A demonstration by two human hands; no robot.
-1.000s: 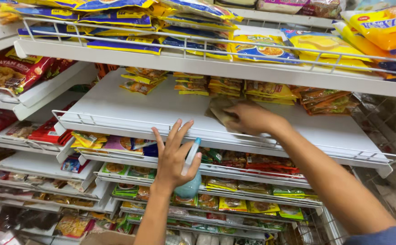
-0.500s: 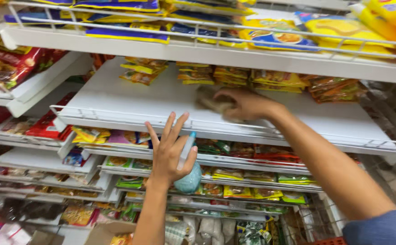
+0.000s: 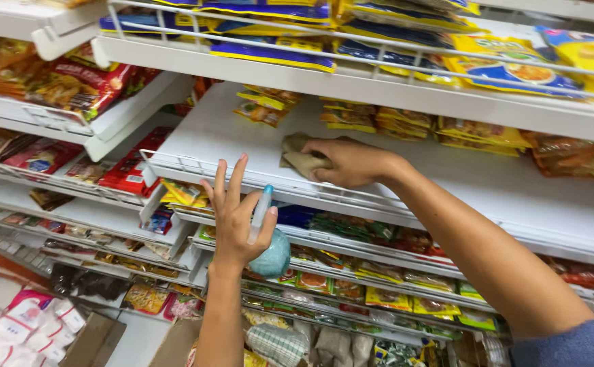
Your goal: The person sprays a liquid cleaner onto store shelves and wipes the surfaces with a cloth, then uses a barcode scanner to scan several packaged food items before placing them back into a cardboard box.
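Two hands: right hand (image 3: 351, 162) presses cloth (image 3: 300, 158) on white shelf (image 3: 514, 194), left hand (image 3: 237, 217) gripping bottle (image 3: 267, 245)

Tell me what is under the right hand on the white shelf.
A crumpled tan cloth lies under the right hand, pressed on the white shelf. Its left part shows; the rest, and the shelf beneath it, is covered by the hand.

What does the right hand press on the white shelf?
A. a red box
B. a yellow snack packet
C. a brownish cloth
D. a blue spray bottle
C: the right hand lies on a crumpled brownish cloth on the bare white shelf, while the left hand holds the teal spray bottle lower down.
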